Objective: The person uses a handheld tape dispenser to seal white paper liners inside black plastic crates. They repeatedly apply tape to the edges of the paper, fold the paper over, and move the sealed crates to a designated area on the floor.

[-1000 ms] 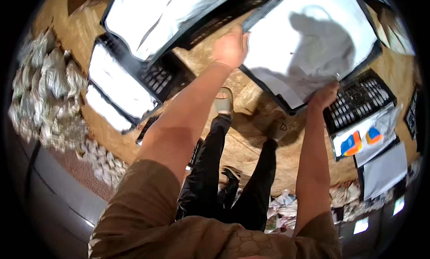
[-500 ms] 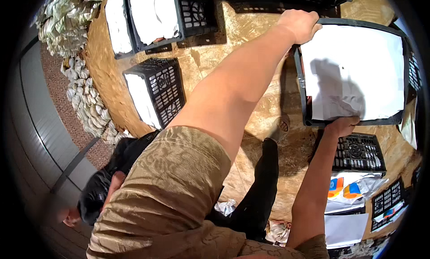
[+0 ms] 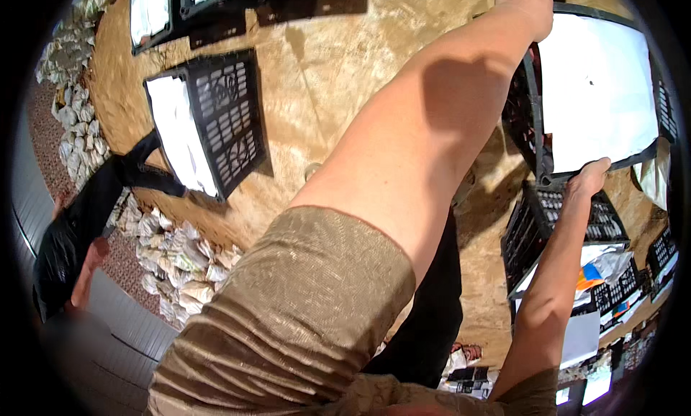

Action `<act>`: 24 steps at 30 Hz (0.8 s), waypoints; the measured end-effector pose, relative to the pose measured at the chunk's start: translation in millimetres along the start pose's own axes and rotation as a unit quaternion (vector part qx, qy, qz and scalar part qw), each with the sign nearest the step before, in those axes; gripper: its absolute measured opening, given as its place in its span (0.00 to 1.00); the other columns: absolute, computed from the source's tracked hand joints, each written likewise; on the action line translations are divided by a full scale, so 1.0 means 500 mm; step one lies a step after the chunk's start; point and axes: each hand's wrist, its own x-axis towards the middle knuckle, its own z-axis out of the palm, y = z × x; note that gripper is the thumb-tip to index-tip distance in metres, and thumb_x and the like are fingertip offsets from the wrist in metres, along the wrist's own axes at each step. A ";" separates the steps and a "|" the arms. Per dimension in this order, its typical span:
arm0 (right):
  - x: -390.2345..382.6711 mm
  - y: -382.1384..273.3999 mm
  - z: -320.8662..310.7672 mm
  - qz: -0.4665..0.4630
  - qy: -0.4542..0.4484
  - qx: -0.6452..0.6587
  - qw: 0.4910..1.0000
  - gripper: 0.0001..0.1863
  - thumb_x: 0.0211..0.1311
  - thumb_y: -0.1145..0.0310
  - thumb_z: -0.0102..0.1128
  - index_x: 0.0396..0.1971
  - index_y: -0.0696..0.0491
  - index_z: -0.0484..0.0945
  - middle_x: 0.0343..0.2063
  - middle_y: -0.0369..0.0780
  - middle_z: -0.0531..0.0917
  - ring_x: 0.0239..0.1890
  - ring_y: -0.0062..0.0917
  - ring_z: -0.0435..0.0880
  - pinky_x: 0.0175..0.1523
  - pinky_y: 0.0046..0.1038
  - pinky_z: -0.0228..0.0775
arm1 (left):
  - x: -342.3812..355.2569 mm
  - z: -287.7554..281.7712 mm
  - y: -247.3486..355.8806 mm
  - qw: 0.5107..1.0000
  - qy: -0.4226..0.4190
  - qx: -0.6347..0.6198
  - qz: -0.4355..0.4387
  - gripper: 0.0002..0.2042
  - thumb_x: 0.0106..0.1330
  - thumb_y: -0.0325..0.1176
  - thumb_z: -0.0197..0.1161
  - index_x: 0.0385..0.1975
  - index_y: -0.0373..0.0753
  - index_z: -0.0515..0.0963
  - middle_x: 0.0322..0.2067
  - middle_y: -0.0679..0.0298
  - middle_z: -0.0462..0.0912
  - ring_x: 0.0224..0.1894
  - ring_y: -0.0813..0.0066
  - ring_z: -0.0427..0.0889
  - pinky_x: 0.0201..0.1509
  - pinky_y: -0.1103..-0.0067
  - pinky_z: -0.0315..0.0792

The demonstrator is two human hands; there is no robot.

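Note:
Both my hands grip a black plastic crate (image 3: 633, 161) at the right, topped with a white sheet (image 3: 601, 92). My left hand (image 3: 527, 9) is closed round its far left corner, with the arm stretched across the view. At the near rim, my right hand (image 3: 592, 177) has its fingers closed on the edge. Dark slots show in the crate's left side. Beneath its near edge sits another black slotted crate (image 3: 529, 232); whether the two touch, I cannot tell.
A slotted crate with a white face (image 3: 229, 121) stands at the left on brown flooring. More crates (image 3: 216, 2) line the far left edge. A person in dark clothing (image 3: 72, 250) is at the left, by piles of pale bags (image 3: 180, 265). Silvery packaging (image 3: 612, 266) lies lower right.
In the view, the held crate sits farther right, with both hands still on it. The left-hand crates have shifted left as the view moved. The other person now appears by the white-faced crate.

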 end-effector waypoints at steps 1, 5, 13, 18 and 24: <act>-0.007 0.016 -0.004 -0.025 -0.035 0.010 0.999 0.37 0.73 0.48 0.40 0.61 0.70 0.65 0.59 0.51 0.74 0.55 0.41 0.77 0.59 0.39 0.69 | 0.014 0.046 -0.047 0.996 0.004 0.086 -0.002 0.13 0.67 0.34 0.54 0.45 0.41 0.84 0.46 0.49 0.84 0.52 0.56 0.83 0.55 0.63 0.76; -0.056 0.069 -0.004 -0.025 -0.046 0.024 0.998 0.34 0.74 0.51 0.37 0.61 0.69 0.66 0.57 0.50 0.76 0.55 0.40 0.78 0.59 0.37 0.69 | -0.024 0.085 -0.131 0.988 0.000 0.154 -0.008 0.16 0.72 0.42 0.54 0.46 0.40 0.83 0.45 0.52 0.84 0.50 0.54 0.83 0.54 0.62 0.76; -0.266 0.240 -0.021 -0.082 -0.087 -0.001 0.993 0.34 0.73 0.52 0.40 0.59 0.71 0.67 0.57 0.53 0.75 0.55 0.39 0.77 0.61 0.35 0.68 | -0.324 -0.054 -0.289 0.994 -0.011 0.066 -0.087 0.14 0.73 0.39 0.52 0.47 0.35 0.75 0.37 0.45 0.83 0.43 0.45 0.81 0.47 0.57 0.74; -0.454 0.347 -0.049 -0.136 -0.107 -0.073 0.982 0.36 0.74 0.48 0.41 0.60 0.70 0.68 0.55 0.55 0.76 0.54 0.41 0.78 0.59 0.37 0.69 | -0.588 -0.110 -0.418 0.987 0.036 0.063 -0.141 0.11 0.72 0.37 0.53 0.39 0.33 0.72 0.31 0.41 0.82 0.37 0.40 0.82 0.41 0.55 0.74; -0.664 0.431 -0.024 -0.127 -0.236 -0.084 0.960 0.34 0.74 0.47 0.45 0.54 0.69 0.72 0.44 0.53 0.82 0.43 0.39 0.79 0.51 0.39 0.70 | -0.929 -0.142 -0.577 0.951 0.129 0.023 -0.279 0.10 0.71 0.34 0.56 0.44 0.34 0.73 0.26 0.43 0.80 0.28 0.41 0.80 0.33 0.58 0.74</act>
